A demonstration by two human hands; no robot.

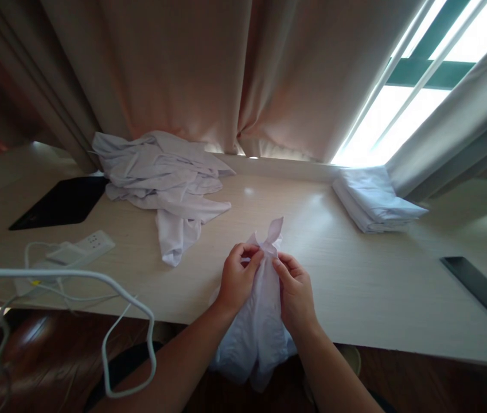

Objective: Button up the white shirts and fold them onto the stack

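The scene is viewed by one camera worn on the head, aimed forward and down over the table (355, 287) from its near side. The left hand (238, 278) and right hand (297, 292) are seen from above, at close range. The curtain (183, 69) is taken in beyond, the window (415, 97) at far right, the floor (54, 355) at near left.
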